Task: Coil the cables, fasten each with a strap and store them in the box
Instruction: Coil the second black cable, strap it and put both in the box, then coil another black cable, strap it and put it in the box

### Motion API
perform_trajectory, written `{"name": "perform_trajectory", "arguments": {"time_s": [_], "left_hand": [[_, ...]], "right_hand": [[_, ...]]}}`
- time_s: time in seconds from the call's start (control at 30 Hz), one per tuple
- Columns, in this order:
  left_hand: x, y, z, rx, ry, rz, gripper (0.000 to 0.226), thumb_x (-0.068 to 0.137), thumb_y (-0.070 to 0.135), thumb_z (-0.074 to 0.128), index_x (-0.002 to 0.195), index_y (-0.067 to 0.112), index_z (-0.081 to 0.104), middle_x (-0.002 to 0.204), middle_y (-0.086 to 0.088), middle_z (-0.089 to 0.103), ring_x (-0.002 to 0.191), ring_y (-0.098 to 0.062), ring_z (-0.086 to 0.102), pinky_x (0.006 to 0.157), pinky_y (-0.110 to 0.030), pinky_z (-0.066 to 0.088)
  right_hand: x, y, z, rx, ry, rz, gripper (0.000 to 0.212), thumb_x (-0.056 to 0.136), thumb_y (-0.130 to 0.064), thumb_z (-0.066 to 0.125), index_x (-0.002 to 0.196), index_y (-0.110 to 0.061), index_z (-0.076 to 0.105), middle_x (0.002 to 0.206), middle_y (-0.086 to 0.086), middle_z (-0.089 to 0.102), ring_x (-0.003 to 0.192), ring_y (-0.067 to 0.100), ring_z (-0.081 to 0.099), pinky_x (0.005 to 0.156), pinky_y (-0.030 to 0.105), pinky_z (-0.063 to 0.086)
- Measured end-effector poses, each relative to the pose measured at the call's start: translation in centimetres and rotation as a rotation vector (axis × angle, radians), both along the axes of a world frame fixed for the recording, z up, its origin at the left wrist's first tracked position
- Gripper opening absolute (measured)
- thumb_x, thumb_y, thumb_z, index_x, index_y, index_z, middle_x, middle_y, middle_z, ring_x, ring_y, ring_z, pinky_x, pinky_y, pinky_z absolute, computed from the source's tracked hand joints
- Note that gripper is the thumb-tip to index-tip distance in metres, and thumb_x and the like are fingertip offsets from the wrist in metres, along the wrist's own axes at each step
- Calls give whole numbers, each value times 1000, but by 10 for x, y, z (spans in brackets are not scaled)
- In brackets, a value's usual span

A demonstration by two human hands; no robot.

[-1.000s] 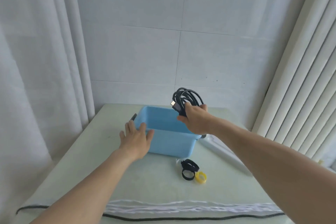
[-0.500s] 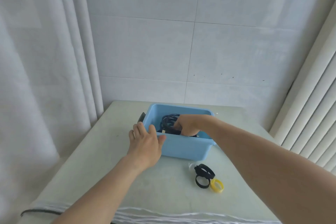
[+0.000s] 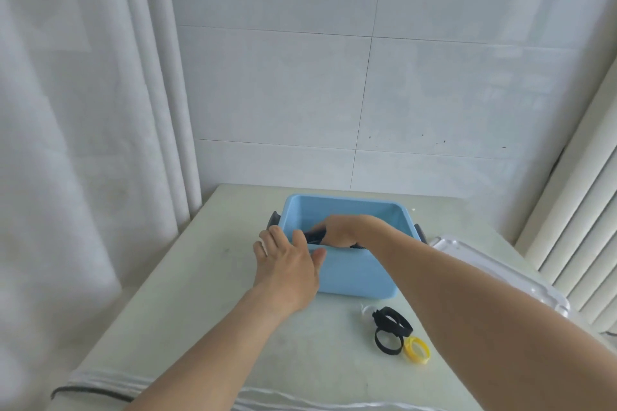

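Note:
A light blue box (image 3: 354, 272) stands in the middle of the pale table. My right hand (image 3: 344, 228) reaches down inside it and its fingers curl round a coiled black cable (image 3: 314, 237), of which only a small dark part shows above the near wall. My left hand (image 3: 287, 264) rests against the box's near left corner with straight fingers, the thumb lying on the front wall. Two black straps (image 3: 389, 327) and a yellow strap (image 3: 416, 349) lie on the table in front of the box, to the right.
A clear plastic lid (image 3: 494, 264) lies at the right of the box near the table edge. White curtains hang at left, vertical blinds at right, a tiled wall behind. A dark cord (image 3: 90, 392) runs along the table's near edge.
My right hand carried the coiled black cable from above the box down into it and pushed it lower. My left hand stayed on the box's near left corner.

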State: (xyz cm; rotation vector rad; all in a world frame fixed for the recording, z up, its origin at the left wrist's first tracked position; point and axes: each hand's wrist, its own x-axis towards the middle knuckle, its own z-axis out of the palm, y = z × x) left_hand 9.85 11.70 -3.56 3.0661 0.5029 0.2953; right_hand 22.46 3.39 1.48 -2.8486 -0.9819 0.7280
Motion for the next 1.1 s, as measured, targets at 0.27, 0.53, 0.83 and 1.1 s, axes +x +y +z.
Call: {"name": "perform_trajectory", "arguments": {"time_s": [0.27, 0.53, 0.83, 1.1], "left_hand": [[2, -3, -5, -18, -23, 37, 44, 103, 49, 18, 120, 12, 35, 127, -20, 35, 124, -39, 34, 95, -42, 38], [0, 1, 10, -204, 25, 60, 52, 102, 52, 27, 141, 19, 25, 136, -22, 30, 128, -39, 30, 108, -52, 27], [-103, -66, -14, -512, -680, -272, 31, 87, 3, 60, 113, 9, 45, 85, -5, 61, 73, -34, 61, 62, -41, 50], [-186, -81, -76, -333, -141, -401, 36, 77, 31, 47, 105, 12, 59, 98, -2, 62, 100, -29, 59, 87, -40, 46]], "right_hand": [[4, 12, -2, -120, 2, 0, 45, 102, -38, 46, 146, -31, 41, 143, 0, 49, 124, 26, 50, 91, 35, 41], [-27, -38, 36, 459, -132, -200, 45, 103, -49, 41, 101, -9, 62, 93, 3, 57, 93, 28, 58, 74, 31, 41], [-165, -144, 18, 781, -80, -164, 22, 96, -31, 61, 89, -11, 68, 67, -14, 65, 54, 13, 63, 52, 29, 50], [-238, -178, -100, 344, -249, -32, 29, 95, -31, 59, 120, -19, 62, 117, 5, 56, 114, 25, 50, 97, 38, 41]]}}
